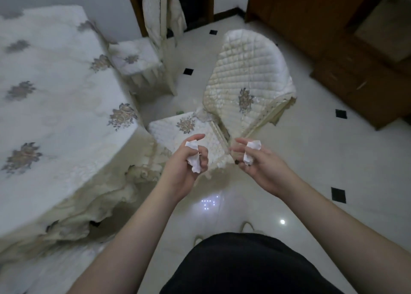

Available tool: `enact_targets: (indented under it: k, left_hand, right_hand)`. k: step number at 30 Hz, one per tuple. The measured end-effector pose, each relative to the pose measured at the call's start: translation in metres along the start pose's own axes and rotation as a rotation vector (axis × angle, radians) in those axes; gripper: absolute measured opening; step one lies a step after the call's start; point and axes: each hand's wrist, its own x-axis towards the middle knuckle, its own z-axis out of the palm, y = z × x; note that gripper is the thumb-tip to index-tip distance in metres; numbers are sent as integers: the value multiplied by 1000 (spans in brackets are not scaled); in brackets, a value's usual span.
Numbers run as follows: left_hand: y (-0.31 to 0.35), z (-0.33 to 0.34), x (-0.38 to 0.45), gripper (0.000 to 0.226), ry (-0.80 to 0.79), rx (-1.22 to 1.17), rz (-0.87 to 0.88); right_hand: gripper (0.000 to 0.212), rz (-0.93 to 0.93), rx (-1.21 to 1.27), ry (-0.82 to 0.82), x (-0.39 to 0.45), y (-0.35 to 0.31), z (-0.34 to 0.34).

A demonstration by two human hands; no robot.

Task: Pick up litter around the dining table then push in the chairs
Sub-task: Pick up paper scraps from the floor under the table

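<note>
Both hands grip crumpled paper: left hand (189,160), right hand (260,162). Litter seems gathered; the chair (222,115) off the counter (55,93) corner remains unpushed.

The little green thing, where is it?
In the head view, the little green thing lies on the white floor, between the near chair and the far chair, beside the table.

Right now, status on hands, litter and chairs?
Left hand grips crumpled white paper; right hand grips another white scrap. Nearest quilted cream chair not pushed in.
</note>
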Motion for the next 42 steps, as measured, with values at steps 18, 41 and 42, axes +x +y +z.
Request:
enact_targets:
  k: [18,41,42]
  left_hand:
    - [-24,118,20,41,-219,141,-186]
    - [-136,351,89,42,-292,279,-208]
    - [-136,353,98,43,-289,277,-209]
  right_hand:
    - [44,-144,326,151,-62,-22,-73]
    - [22,-250,157,243,-107,-146,-298]
    - [20,-245,167,251,-101,-150,-302]
